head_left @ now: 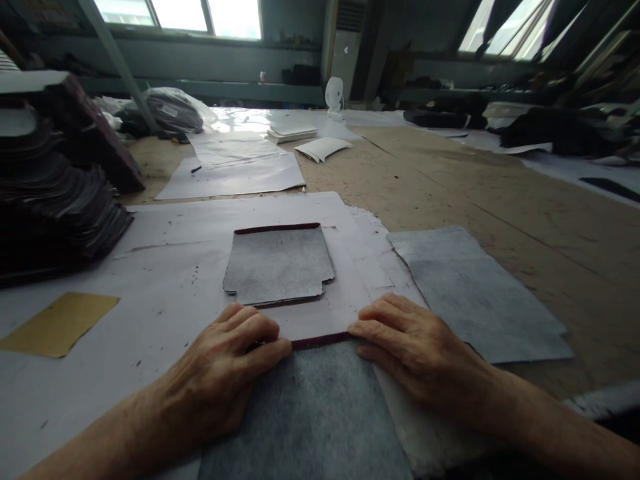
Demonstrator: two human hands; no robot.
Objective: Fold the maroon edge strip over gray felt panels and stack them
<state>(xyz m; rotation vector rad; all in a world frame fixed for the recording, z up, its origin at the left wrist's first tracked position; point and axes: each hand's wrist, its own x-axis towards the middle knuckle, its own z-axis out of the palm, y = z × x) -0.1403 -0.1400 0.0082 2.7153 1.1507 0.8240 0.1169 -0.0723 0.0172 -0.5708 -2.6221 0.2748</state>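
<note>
A grey fabric piece [325,407] lies before me, its far edge turned over into a narrow dark red strip. At the left end of that fold, my left hand [225,367] is closed, thumb and fingers pinching the edge. My right hand [420,347] pinches the right end in the same way. The red strip shows between the two hands; its ends are hidden under my fingers. Just beyond them lies a smaller stack of grey pieces [280,263] with notched corners and a dark red folded far edge.
White paper [165,320] covers the table under the work. A tan card [60,323] lies at the left, below a tall stack of dark sheets [55,193]. Another grey piece [475,293] rests at the right. Farther back are white sheets [240,173] and a small white fan [334,95].
</note>
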